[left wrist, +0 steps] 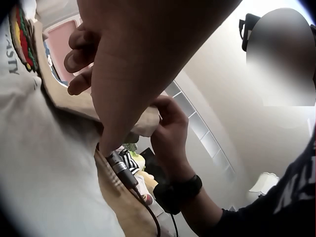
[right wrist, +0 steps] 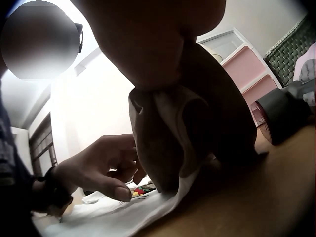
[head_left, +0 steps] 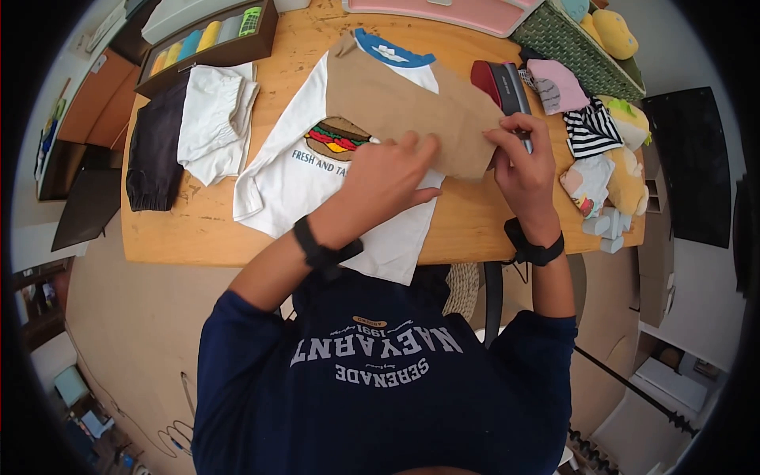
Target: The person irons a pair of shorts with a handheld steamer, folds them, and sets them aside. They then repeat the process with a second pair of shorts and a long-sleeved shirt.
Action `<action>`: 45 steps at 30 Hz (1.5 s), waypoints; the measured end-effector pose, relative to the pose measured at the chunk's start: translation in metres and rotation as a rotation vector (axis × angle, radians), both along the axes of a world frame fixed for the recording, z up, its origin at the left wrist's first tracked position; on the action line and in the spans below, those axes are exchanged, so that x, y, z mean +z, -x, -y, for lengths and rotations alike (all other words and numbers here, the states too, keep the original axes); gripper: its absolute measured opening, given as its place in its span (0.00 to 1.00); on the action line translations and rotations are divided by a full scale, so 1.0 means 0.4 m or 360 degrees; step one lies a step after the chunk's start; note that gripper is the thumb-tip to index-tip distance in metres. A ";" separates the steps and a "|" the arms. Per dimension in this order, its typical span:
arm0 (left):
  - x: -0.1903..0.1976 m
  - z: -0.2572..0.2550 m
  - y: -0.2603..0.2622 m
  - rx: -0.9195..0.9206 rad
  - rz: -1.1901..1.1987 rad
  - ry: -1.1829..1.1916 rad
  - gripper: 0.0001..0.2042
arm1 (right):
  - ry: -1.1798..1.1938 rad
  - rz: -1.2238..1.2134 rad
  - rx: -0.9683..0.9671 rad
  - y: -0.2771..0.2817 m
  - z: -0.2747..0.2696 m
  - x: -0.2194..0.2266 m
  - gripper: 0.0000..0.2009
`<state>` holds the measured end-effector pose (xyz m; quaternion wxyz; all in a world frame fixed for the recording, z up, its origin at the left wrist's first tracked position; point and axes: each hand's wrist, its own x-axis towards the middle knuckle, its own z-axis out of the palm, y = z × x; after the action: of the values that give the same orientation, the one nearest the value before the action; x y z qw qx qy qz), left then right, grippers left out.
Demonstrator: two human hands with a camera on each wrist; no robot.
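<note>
A long-sleeved shirt (head_left: 396, 229), white and tan with a blue collar and a burger print, lies spread on the table with its lower edge over the front. My right hand (head_left: 526, 162) pinches the end of the tan part at the right, lifting it off the tabletop. In the right wrist view the raised cloth (right wrist: 160, 143) hangs in folds below that hand. Over the shirt's middle, beside the burger print, is my left hand (head_left: 388, 182), its fingers loosely bent and thumb out. The left wrist view shows its fingers (left wrist: 79, 59) holding nothing.
Folded white pants (head_left: 218, 119) and dark pants (head_left: 158, 150) lie left on the wooden table (head_left: 182, 237). Behind them stands an organizer box (head_left: 210, 47) of rolled cloths. At right are a red-black device (head_left: 503, 87), small clothes (head_left: 594, 131), plush toys and a green basket (head_left: 582, 51).
</note>
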<state>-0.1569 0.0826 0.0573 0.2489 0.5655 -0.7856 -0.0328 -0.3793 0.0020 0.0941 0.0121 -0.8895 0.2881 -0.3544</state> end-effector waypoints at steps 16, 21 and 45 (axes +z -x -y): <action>-0.063 0.089 0.084 -0.0238 0.0125 -0.0098 0.16 | -0.0553 0.0039 -0.0097 0.015 -0.024 0.005 0.16; -0.097 0.090 0.094 -0.0253 0.0212 -0.0060 0.10 | -0.0592 0.0173 -0.0239 0.010 -0.011 0.003 0.13; 0.251 0.007 -0.633 0.0357 -0.2459 0.0430 0.10 | -0.1355 0.0165 -0.0569 0.139 0.007 0.004 0.13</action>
<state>0.0962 0.0799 0.1579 0.7920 0.4234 -0.3261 -0.2951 -0.4349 -0.0007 0.0957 0.3293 -0.7229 0.5558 -0.2452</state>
